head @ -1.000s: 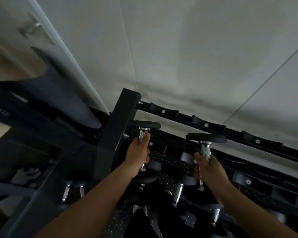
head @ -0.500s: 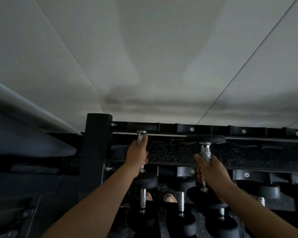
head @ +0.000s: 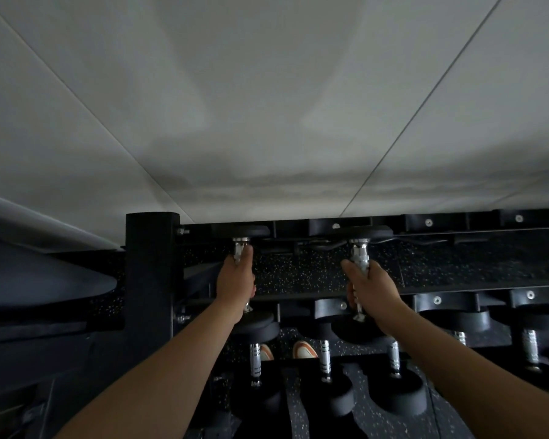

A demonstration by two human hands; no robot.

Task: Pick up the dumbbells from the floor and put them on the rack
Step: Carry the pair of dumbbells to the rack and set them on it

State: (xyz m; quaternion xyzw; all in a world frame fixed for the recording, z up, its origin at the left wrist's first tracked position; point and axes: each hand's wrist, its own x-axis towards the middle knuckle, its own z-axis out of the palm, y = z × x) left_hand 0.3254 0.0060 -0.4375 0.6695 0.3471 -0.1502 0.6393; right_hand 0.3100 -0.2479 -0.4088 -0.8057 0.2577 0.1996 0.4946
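At top tier of the rack (head: 152,264), left hand (head: 235,280) is clamped round the chrome grip of one dumbbell (head: 241,231), right hand (head: 373,288) round another dumbbell (head: 360,231). Both bars run front-to-back, far heads at the rear rail (head: 425,221), near heads w/ the front rail. Looks like set-down's next, both hands equally close. More dumbbells below (head: 325,359).

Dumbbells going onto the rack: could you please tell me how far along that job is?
Done: several dumbbells sit on the lower tier. In hand: the left hand and right hand each grip a dumbbell handle at the top tier of the rack; whether they rest there is unclear. Left: letting go. The floor is mostly hidden.
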